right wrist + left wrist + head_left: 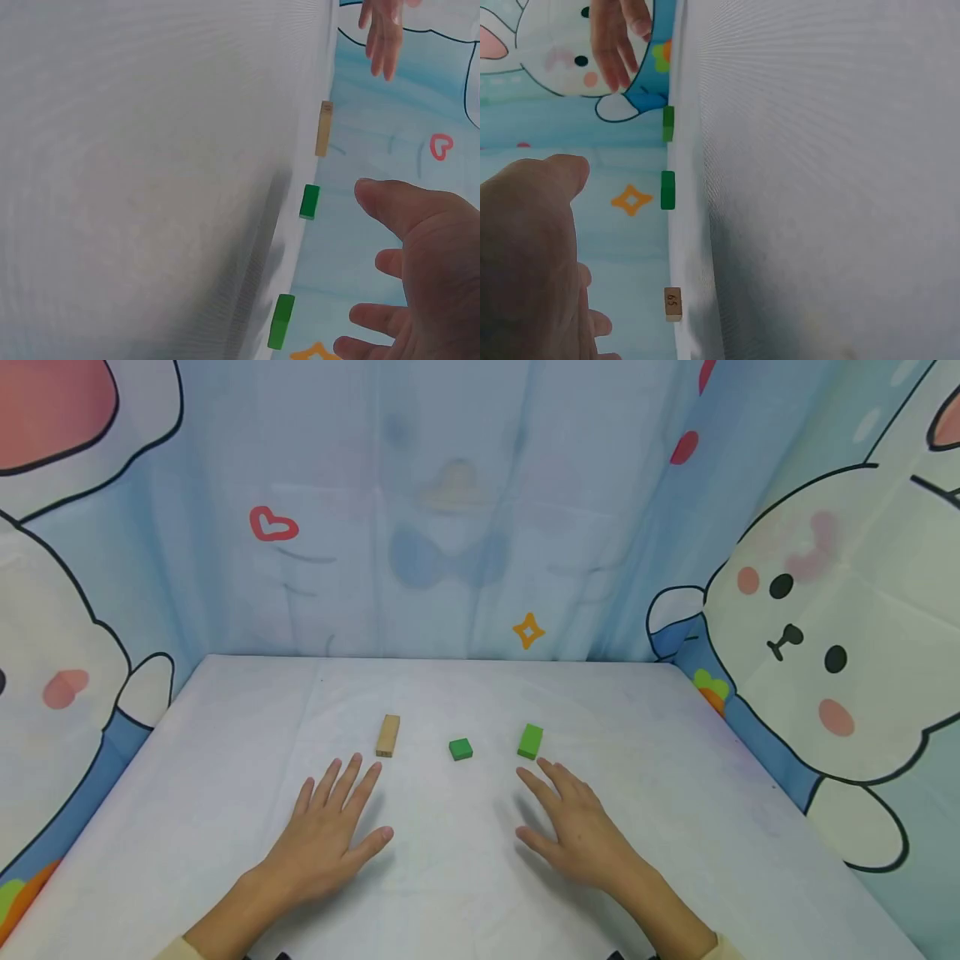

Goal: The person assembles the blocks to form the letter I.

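Three small blocks lie apart in a loose row on the white table. At the left is a natural wood block (387,736); its end carries a printed number in the left wrist view. A short dark green block (461,749) sits in the middle, and a longer, lighter green block (530,742) lies to the right. My left hand (322,839) hovers with spread fingers, its fingertips just short of the wood block. My right hand (581,835) is also held above the table, fingers apart, nearest the light green block. Neither hand holds anything.
The table (465,893) wears a white cloth, its far edge behind the blocks. A light blue curtain (337,585) hangs behind it, printed with rabbits, a red heart (273,524) and an orange star (528,631).
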A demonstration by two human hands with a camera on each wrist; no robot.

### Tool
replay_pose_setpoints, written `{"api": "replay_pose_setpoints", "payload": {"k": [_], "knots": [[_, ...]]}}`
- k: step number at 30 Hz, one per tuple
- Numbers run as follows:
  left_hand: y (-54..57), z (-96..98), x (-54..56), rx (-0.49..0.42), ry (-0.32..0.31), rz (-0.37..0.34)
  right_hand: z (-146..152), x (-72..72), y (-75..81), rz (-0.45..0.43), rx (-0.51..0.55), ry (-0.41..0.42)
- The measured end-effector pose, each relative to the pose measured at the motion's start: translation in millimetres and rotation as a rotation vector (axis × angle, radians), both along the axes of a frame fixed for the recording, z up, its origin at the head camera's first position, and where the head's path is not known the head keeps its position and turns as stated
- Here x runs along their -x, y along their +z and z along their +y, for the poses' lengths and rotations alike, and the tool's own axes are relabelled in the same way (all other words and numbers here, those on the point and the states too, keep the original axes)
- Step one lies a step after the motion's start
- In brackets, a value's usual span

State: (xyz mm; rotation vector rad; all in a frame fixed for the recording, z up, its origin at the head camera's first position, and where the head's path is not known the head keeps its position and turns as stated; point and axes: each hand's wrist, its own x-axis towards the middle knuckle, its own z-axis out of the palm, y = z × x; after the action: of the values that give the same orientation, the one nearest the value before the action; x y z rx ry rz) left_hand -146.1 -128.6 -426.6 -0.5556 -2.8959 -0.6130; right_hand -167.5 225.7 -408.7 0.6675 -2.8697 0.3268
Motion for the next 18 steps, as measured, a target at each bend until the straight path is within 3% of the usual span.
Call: {"api": "replay_pose_setpoints", "payload": {"k": [18], "knots": [[-3.1,-1.8,14.5,-0.014,0.028,-0.029,-3,6.1,2.9,-0.009,0.01,-0.076]]}}
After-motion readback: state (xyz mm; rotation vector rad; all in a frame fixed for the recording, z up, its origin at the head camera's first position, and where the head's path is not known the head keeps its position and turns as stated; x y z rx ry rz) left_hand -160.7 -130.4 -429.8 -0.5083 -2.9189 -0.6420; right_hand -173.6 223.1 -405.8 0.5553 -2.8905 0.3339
